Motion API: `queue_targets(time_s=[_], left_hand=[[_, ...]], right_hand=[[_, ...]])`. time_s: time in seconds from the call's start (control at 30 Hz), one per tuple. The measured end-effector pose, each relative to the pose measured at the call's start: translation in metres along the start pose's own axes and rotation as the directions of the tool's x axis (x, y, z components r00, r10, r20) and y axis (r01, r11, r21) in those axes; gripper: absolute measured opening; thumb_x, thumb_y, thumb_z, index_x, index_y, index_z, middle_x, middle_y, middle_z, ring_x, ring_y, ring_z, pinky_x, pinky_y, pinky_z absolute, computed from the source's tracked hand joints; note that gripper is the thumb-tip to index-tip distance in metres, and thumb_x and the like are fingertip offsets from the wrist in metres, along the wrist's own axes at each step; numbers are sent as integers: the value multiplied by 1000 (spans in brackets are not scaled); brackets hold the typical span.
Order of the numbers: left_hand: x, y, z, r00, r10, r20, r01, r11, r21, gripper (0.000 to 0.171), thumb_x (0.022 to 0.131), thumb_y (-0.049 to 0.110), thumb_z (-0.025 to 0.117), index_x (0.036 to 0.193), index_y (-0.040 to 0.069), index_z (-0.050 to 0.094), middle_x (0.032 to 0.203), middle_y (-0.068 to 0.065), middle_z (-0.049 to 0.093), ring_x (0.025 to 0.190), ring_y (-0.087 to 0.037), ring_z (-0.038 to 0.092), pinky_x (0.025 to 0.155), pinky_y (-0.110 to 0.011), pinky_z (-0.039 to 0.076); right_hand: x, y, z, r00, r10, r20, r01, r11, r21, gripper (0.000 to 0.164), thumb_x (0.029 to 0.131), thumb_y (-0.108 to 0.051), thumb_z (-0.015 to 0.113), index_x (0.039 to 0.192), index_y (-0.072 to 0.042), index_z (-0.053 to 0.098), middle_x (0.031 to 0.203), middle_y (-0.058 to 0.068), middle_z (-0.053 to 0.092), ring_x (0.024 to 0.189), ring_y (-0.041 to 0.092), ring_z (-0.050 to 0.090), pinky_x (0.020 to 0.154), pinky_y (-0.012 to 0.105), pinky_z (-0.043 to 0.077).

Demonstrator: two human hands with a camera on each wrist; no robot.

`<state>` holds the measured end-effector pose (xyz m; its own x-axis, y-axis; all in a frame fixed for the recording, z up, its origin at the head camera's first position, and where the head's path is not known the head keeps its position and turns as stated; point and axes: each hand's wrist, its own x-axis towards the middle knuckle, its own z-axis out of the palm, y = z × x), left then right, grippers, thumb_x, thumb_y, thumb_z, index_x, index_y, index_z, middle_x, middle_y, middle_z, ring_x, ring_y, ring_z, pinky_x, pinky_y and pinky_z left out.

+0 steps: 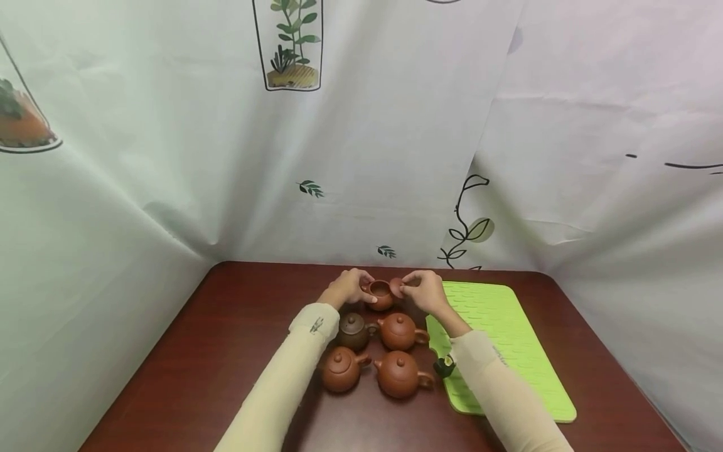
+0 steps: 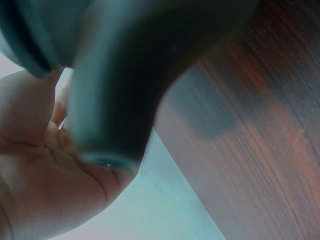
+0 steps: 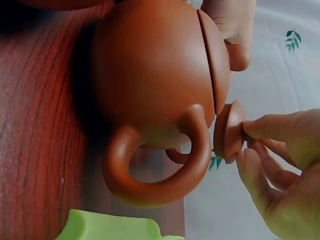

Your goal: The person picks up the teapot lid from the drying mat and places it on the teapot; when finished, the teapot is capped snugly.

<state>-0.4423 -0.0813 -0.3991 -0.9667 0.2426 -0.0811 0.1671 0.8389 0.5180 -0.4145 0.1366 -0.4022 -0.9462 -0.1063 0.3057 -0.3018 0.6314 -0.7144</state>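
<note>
At the far end of the group, an uncovered reddish-brown clay teapot (image 1: pixel 383 304) shows its open mouth. My left hand (image 1: pixel 349 287) grips its left side, thumb in front and fingers behind. Just right of the mouth, my right hand (image 1: pixel 426 292) pinches the small round teapot lid (image 3: pixel 229 132) by its knob, tilted on edge. Nearer stand a dark brown teapot (image 1: pixel 353 333) and a reddish-brown teapot (image 1: pixel 398 331), both lidded. In the left wrist view a blurred dark spout (image 2: pixel 115 100) hides part of my left hand (image 2: pixel 45 165).
Two more lidded reddish-brown teapots, one at left (image 1: pixel 340 370) and one at right (image 1: pixel 398 375), stand in the front row. A bright green mat (image 1: pixel 508 345) lies on the right of the dark red table (image 1: pixel 226 339). A small dark object (image 1: pixel 444 366) sits at its left edge.
</note>
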Motion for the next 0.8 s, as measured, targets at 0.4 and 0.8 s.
queue_targets(time_s=[0.4,0.8], left_hand=[[0,0,-4,1000,3,-24,-3,1000,-16,52,76,38,86,122,22,69,120,0,67,117,-25,58,98,-52,43],[1,1,-2,1000,-5,2,5,1000,11,52,78,39,85,124,23,68,125,3,65,117,-24,59,97,-54,43]], right_hand=[[7,-4,6,999,-17,-40,17,1000,-6,5,84,-10,79,88,-8,77,82,5,73,71,18,65,64,34,51],[12,-13,18,999,-11,-41,12,1000,22,6,84,-10,78,89,-7,77,82,6,73,68,16,64,61,31,51]])
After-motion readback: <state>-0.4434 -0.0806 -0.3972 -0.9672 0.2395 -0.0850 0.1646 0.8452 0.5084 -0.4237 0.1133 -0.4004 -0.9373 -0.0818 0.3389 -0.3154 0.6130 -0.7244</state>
